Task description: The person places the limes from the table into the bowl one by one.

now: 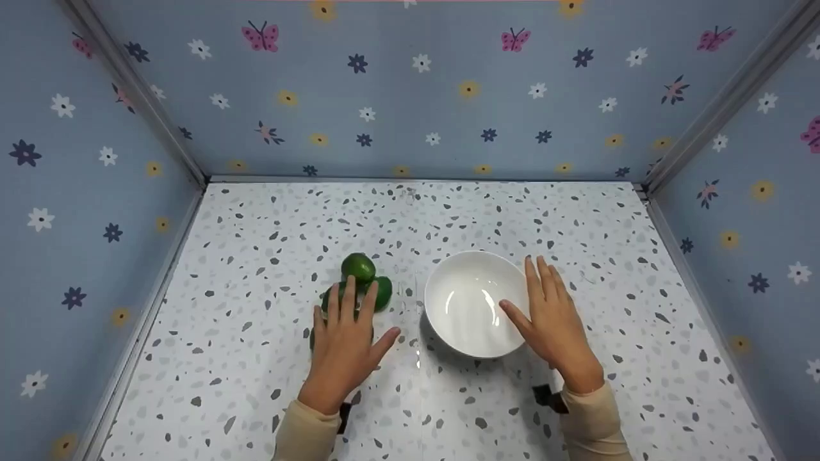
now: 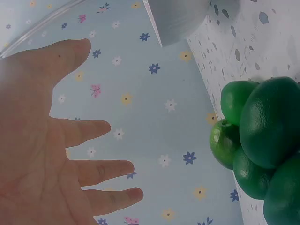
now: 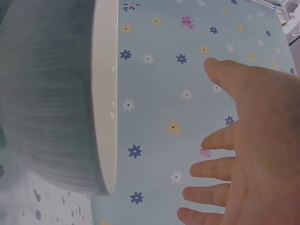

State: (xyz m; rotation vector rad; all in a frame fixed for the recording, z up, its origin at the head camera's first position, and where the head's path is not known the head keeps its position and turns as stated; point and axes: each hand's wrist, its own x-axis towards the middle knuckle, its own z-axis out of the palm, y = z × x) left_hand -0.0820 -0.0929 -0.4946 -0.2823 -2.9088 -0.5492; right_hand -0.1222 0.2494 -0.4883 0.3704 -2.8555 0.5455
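Several smooth green fruits, limes by their look [image 1: 358, 267], sit in a cluster on the left half of the table. My left hand [image 1: 344, 352] hovers over them with fingers spread, hiding part of the group. Its palm [image 2: 33, 159] holds nothing in the left wrist view, where the limes [image 2: 269, 124] crowd the right side. A white bowl [image 1: 471, 301] stands upright to the right of the limes, its inside bare. Beside its right rim is my right hand [image 1: 556, 326], fingers straight and thumb overlapping the rim. The right wrist view shows the bowl's ribbed outer wall [image 3: 51, 98] apart from the fingers.
The table [image 1: 269, 230] is white with grey speckles. Blue walls [image 1: 410, 96] printed with flowers and butterflies enclose its back and both sides. Dark camera parts [image 1: 548, 398] show at the wrists below beige sleeves [image 1: 596, 426].
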